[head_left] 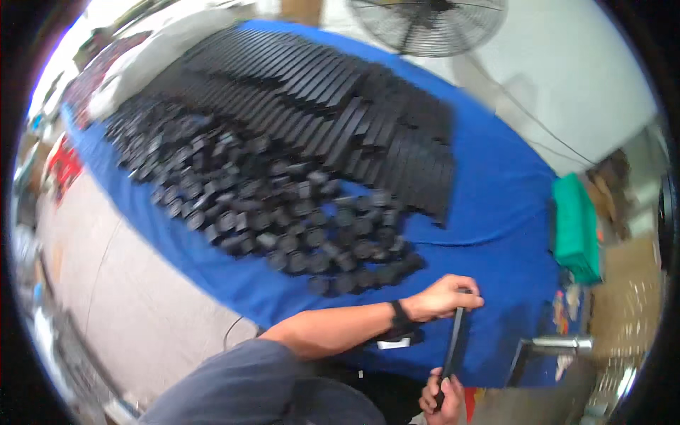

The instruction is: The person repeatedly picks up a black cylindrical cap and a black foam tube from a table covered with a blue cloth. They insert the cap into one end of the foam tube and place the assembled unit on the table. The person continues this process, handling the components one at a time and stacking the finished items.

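Observation:
A long, narrow black bar (457, 343) slants between my two hands at the near right edge of the blue cloth. My left hand (443, 297), with a black band on its wrist, is closed round the bar's far end. Lower down, my right hand (440, 397) grips the near end, its thumb lying along the bar. To the left of my left hand spreads a heap of short black cap-like pieces (297, 237). Beyond the heap lie rows of long black bars (312, 74), packed side by side. Blur hides their finer detail.
The blue cloth (496, 212) covers a long table. On its right edge stands a green box (575, 227). A metal rod-shaped tool (563, 344) sits at the near right, beside cardboard (627, 290). White plastic sheeting (152, 60) lies far left; a fan (432, 25) stands behind.

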Tool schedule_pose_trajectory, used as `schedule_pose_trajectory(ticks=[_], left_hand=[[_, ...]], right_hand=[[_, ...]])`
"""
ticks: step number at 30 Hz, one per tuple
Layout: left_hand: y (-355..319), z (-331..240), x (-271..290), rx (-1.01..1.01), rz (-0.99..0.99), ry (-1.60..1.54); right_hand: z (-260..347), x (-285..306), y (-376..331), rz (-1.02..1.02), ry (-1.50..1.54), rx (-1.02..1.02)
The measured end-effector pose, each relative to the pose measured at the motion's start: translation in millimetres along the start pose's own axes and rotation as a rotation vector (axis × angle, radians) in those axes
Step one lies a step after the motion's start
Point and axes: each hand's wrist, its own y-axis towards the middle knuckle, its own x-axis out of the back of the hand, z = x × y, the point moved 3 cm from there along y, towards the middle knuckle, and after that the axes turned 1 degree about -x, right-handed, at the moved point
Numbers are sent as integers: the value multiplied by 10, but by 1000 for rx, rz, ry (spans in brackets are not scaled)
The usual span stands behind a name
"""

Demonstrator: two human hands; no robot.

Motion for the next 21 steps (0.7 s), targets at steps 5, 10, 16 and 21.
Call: schedule_pose_trajectory(ticks=[5, 10, 16, 21], left_hand=[[25, -59, -5, -15, -138, 175], [309, -32, -293, -80, -179, 244], [1020, 30, -436, 14, -227, 285], [1508, 53, -326, -43, -218, 167]], right_hand=[[239, 550, -3, -188, 350, 97], [-15, 417, 409, -94, -514, 218], [322, 868, 742, -123, -634, 260], [543, 1139, 1153, -201, -996, 444]])
